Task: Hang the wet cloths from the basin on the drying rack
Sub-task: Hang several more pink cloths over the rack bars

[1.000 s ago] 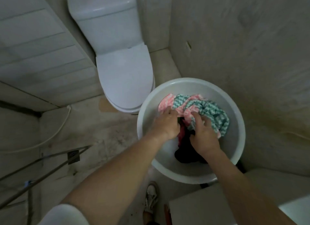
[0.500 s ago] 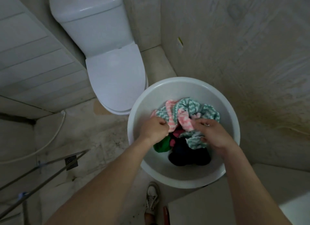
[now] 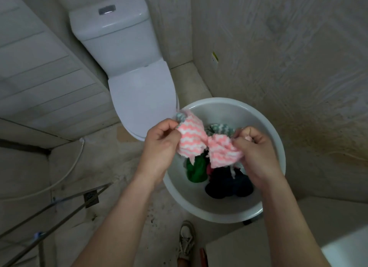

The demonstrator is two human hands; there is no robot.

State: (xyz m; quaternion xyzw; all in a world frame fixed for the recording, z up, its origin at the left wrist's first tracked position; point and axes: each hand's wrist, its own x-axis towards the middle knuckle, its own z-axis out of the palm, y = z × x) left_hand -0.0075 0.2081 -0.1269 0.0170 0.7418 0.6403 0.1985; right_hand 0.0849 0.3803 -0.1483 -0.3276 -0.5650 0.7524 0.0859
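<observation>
A pink-and-white zigzag cloth [image 3: 196, 139] is stretched between both hands above the white basin [image 3: 219, 213]. My left hand [image 3: 161, 145] grips its left end, my right hand [image 3: 253, 149] pinches its right end. Down in the basin lie a green cloth [image 3: 196, 170], a dark navy cloth [image 3: 227, 185] and a teal-and-white zigzag cloth [image 3: 219, 128]. The metal bars of the drying rack [image 3: 51, 213] run across the lower left corner.
A white toilet [image 3: 139, 91] with its lid down stands just left of the basin. A wall [image 3: 288, 67] rises on the right. A hose [image 3: 65, 171] trails over the floor at left. My shoe [image 3: 186, 240] and a white surface [image 3: 239, 250] are at the bottom.
Both hands have lifted the pink-and-white cloth out of the heap in the basin and pulled it apart between them. The green and dark cloths underneath now show.
</observation>
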